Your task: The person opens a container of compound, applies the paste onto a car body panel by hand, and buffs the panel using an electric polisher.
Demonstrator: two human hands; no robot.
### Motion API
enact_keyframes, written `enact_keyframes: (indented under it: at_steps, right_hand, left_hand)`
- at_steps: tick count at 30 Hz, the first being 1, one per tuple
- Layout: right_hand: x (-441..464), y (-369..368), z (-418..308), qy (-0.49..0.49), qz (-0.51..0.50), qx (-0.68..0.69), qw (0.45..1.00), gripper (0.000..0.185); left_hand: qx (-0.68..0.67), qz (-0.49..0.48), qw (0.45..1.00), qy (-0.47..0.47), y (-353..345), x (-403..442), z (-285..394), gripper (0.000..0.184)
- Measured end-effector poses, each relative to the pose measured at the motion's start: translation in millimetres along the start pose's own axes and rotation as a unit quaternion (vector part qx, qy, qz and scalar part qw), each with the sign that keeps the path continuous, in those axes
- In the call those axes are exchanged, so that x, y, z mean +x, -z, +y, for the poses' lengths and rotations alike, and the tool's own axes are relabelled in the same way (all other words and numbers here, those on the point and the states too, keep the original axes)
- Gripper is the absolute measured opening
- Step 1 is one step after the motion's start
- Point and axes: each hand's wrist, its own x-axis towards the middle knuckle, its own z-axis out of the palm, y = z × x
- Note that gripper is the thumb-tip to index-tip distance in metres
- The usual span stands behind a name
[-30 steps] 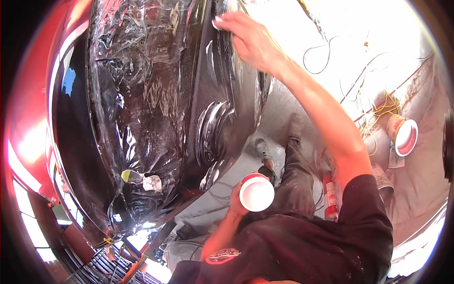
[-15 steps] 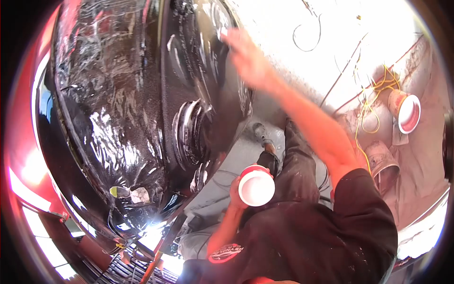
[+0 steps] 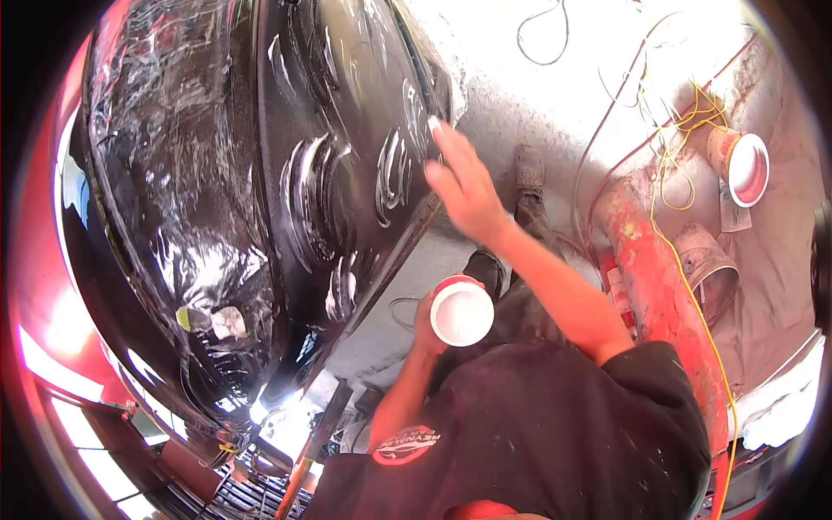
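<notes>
My left hand [image 3: 423,328] is wrapped around a round tub [image 3: 464,315] with a red rim and a white inside, held upright in front of my torso. My right hand [image 3: 466,186] is stretched out beside a black, glossy car panel [image 3: 355,186], fingers extended and thumb apart. Something white shows at its fingertips; I cannot tell whether it is paste. Curved white smears [image 3: 308,204] mark the panel in several spots. Whether my right fingers touch the panel is unclear.
Crinkled, shiny dark sheeting [image 3: 173,130] lies left of the panel. On the right are a white-rimmed bucket [image 3: 749,171], another dirty bucket [image 3: 712,286], a tangled yellow cord [image 3: 685,130] and a worn red post [image 3: 663,286]. Dark hose [image 3: 598,143] crosses the bright floor.
My right hand has come down and slightly right from the panel's upper part. White smears on the panel are in fuller view. The tub stays in my left hand.
</notes>
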Motion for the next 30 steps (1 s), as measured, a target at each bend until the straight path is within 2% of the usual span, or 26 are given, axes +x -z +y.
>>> enact_keyframes:
  at_steps: [1, 4, 7, 9, 10, 11, 12, 13, 14, 17, 19, 21, 23, 24, 25, 27, 28, 29, 30]
  right_hand:
    - [12.4, -4.6, -3.0, -0.013, 0.033, 0.01, 0.999, 0.046]
    - [-11.1, -34.4, -43.1, 0.12, 0.046, 0.016, 0.992, 0.044]
    - [-91.1, -29.1, -56.5, 0.022, -0.072, 0.075, 0.994, 0.042]
    - [-111.0, -36.8, -34.0, 0.022, 0.034, 0.042, 0.998, 0.045]
    - [-117.9, -45.6, -28.9, -0.044, 0.061, 0.036, 0.997, 0.061]
    - [-131.4, -69.4, -29.8, -0.01, 0.049, 0.004, 0.999, 0.067]
    - [-149.1, -103.2, -33.1, 0.023, 0.039, -0.029, 0.999, 0.073]
    - [-166.4, -125.1, -37.8, 0.059, 0.031, -0.063, 0.996, 0.08]
    - [-187.8, -132.7, -45.4, 0.066, -0.034, -0.02, 0.997, 0.091]
    - [-213.2, -136.9, -22.1, 0.057, -0.034, -0.024, 0.997, 0.089]
    - [-188.5, -137.8, 5.7, -0.078, 0.095, 0.073, 0.99, 0.073]
    - [-155.9, -136.3, 27.3, -0.186, 0.199, 0.165, 0.948, 0.057]
    - [-155.6, -160.0, 17.5, -0.09, 0.201, 0.027, 0.975, 0.059]
    - [-177.0, -170.0, 15.9, 0.031, 0.188, -0.064, 0.98, 0.058]
    - [-201.4, -172.5, -6.1, 0.077, 0.173, -0.047, 0.981, 0.051]
    - [-246.9, -149.9, -49.7, -0.027, -0.013, 0.103, 0.994, 0.046]
    - [-263.2, -135.4, -63.4, -0.01, -0.073, 0.054, 0.996, 0.047]
    - [-275.6, -121.2, -76.5, 0.011, -0.134, 0.008, 0.991, 0.048]
    - [-283.6, -107.2, -97.7, -0.021, -0.21, -0.052, 0.976, 0.05]
  left_hand:
    - [0.009, -0.002, 1.0, 0.006, 7.5, -0.4, -2.7, 0.074]
    - [0.027, 0.048, 0.998, -0.002, 26.9, -11.7, -4.7, 0.068]
    - [0.054, 0.063, 0.997, -0.002, 50.2, -21.0, -5.3, 0.063]
    - [0.051, 0.052, 0.997, -0.005, 69.6, -27.2, -6.9, 0.061]
    - [0.038, 0.043, 0.998, -0.007, 86.7, -29.2, -9.5, 0.061]
    - [0.026, 0.035, 0.999, -0.009, 105.5, -31.6, -13.5, 0.06]
    - [0.01, 0.07, 0.997, -0.005, 131.3, -30.6, -19.0, 0.062]
    - [-0.049, 0.006, 0.999, 0.012, 126.7, -38.5, -17.7, 0.065]
    - [-0.055, -0.004, 0.998, 0.009, 120.6, -44.8, -13.7, 0.062]
    - [-0.05, -0.004, 0.999, 0.007, 169.5, -62.0, -15.7, 0.06]
    - [-0.008, -0.022, 0.999, 0.033, 182.5, -71.5, -11.8, 0.064]
    - [0.016, -0.049, 0.998, 0.029, 197.2, -82.3, -11.6, 0.076]
    - [0.012, -0.051, 0.999, 0.004, 202.5, -90.8, -10.7, 0.07]
    - [0.007, -0.049, 0.999, -0.006, 204.7, -95.6, -11.9, 0.067]
    - [-0.016, -0.046, 0.999, 0.001, 207.5, -97.7, -11.5, 0.067]
    - [-0.07, -0.03, 0.997, 0.012, 213.5, -103.6, -12.4, 0.068]
    - [-0.058, 0.018, 0.998, 0.002, 210.9, -102.4, -12.8, 0.07]
    - [-0.054, -0.017, 0.998, -0.01, 201.1, -102.0, -10.7, 0.069]
    - [-0.05, -0.05, 0.997, -0.024, 187.4, -103.1, -8.6, 0.068]
